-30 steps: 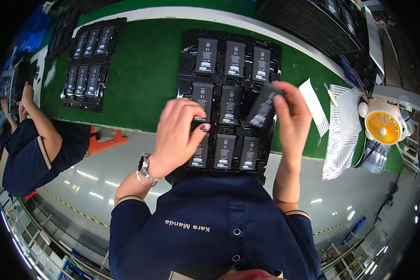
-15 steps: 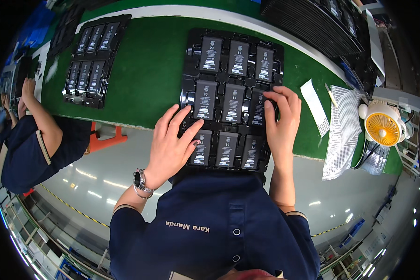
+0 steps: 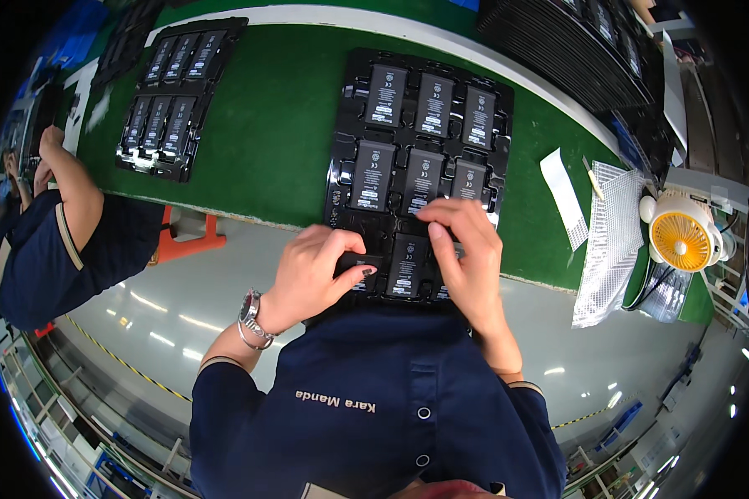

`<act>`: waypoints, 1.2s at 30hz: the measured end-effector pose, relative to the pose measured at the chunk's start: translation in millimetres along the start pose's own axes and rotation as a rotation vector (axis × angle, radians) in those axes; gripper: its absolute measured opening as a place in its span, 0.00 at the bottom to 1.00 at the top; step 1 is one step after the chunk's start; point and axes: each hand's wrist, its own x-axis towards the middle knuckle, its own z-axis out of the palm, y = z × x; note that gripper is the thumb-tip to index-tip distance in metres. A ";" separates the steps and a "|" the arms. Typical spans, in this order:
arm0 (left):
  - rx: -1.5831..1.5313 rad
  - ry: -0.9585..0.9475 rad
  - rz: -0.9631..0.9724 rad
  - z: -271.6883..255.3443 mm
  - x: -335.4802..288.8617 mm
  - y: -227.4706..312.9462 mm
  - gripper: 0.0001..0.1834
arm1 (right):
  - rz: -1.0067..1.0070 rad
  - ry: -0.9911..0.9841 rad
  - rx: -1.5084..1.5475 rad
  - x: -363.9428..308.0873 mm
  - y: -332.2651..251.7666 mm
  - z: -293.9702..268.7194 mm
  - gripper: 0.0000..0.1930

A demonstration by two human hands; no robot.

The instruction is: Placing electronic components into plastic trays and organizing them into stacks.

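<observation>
A black plastic tray (image 3: 395, 141) with several flat black phone batteries in its pockets lies on the green table in front of me. My left hand (image 3: 312, 270) is over the tray's near left corner, fingers curled, thumb and index finger apart beside the near left battery (image 3: 351, 264), which it partly covers. My right hand (image 3: 472, 259) hovers above the near right part, thumb and index finger parted next to the middle battery (image 3: 422, 176). It hides most of the near right battery. The near middle battery (image 3: 407, 264) shows between the hands. Neither hand visibly holds anything.
A second battery tray (image 3: 193, 96) lies at the left, near a co-worker's arm (image 3: 76, 179). Stacked black trays (image 3: 570, 62) stand far right. A white paper strip (image 3: 564, 195), bubble wrap (image 3: 605, 241) and a yellow-and-white fan (image 3: 681, 239) are at the right.
My right hand has moved nearer and left from the right-hand middle battery. My left hand has drawn slightly nearer, its fingers now curled instead of spread.
</observation>
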 end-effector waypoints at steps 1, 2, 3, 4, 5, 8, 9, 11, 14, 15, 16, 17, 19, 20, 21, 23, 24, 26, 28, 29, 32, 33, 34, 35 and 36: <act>-0.163 -0.010 -0.128 1.1 -1.9 1.6 0.20 | 0.013 -0.020 0.063 -3.0 -2.7 2.1 0.08; -0.327 -0.018 -0.256 2.6 -2.6 2.9 0.20 | 0.025 -0.041 0.126 -5.1 -5.5 4.5 0.07; -0.477 0.154 -0.247 7.6 2.6 4.6 0.18 | 0.016 -0.051 0.137 -6.2 -9.6 6.9 0.08; -0.632 0.232 -0.349 6.2 8.2 9.9 0.16 | 0.035 -0.095 0.165 -8.2 -14.2 8.5 0.10; -0.692 0.295 -0.352 6.2 14.3 11.5 0.16 | 0.018 -0.097 0.175 -9.3 -17.0 12.3 0.11; -0.764 0.364 -0.341 2.0 36.7 16.5 0.14 | -0.041 -0.088 0.172 -9.1 -22.1 19.8 0.15; -0.815 0.417 -0.324 2.7 41.3 19.1 0.14 | -0.075 -0.077 0.164 -9.0 -24.1 21.1 0.17; -0.864 0.480 -0.304 4.5 46.6 23.0 0.13 | -0.103 -0.060 0.145 -6.9 -27.5 21.6 0.17; -0.848 0.500 -0.270 7.8 46.9 23.7 0.13 | -0.158 -0.024 0.098 -6.3 -27.5 23.9 0.19; -0.848 0.501 -0.272 8.3 47.7 23.7 0.13 | -0.187 -0.005 0.067 -5.9 -26.6 24.7 0.19; -0.852 0.504 -0.270 8.3 48.8 23.8 0.14 | -0.187 -0.007 0.068 -5.1 -26.6 25.3 0.19; -0.856 0.508 -0.268 8.3 49.8 24.4 0.14 | -0.209 0.016 0.036 -4.0 -27.3 25.8 0.18; -0.882 0.501 -0.289 8.2 50.4 27.7 0.13 | -0.232 0.038 0.006 -1.4 -27.8 25.0 0.17; -0.909 0.492 -0.307 8.0 50.7 29.0 0.13 | -0.273 0.051 -0.050 0.4 -27.0 23.0 0.16; -0.909 0.492 -0.309 8.1 50.8 29.6 0.13 | -0.312 0.065 -0.106 1.4 -26.6 21.6 0.15; -0.857 0.454 -0.310 8.3 50.8 30.1 0.13 | -0.335 0.069 -0.166 2.4 -27.4 19.8 0.14; -0.856 0.454 -0.312 9.0 50.0 28.8 0.13 | -0.359 0.074 -0.224 2.6 -27.2 18.8 0.13; -0.753 0.422 -0.284 10.3 48.4 24.1 0.13 | -0.380 0.057 -0.257 2.6 -24.3 18.6 0.14; -0.759 0.429 -0.289 7.9 51.2 23.7 0.14 | -0.398 0.043 -0.297 4.7 -19.0 18.4 0.15; -0.762 0.439 -0.295 6.1 53.0 24.2 0.14 | -0.419 0.022 -0.230 7.8 -14.1 18.0 0.17; -0.865 0.402 -0.311 -0.7 59.6 28.3 0.17 | -0.453 -0.009 -0.122 10.4 -6.3 16.9 0.20; -0.909 0.360 -0.290 -0.6 62.0 26.1 0.17 | -0.438 0.000 -0.106 9.1 -8.0 16.6 0.20; -0.908 0.356 -0.290 -0.1 62.5 24.1 0.17 | -0.424 0.009 -0.091 7.3 -10.0 16.7 0.20; -0.895 0.325 -0.310 0.5 62.2 21.8 0.15 | -0.399 0.009 -0.094 4.7 -13.2 18.2 0.20; -0.881 0.293 -0.330 0.9 61.5 21.0 0.14 | -0.396 0.010 -0.094 4.4 -12.9 19.3 0.20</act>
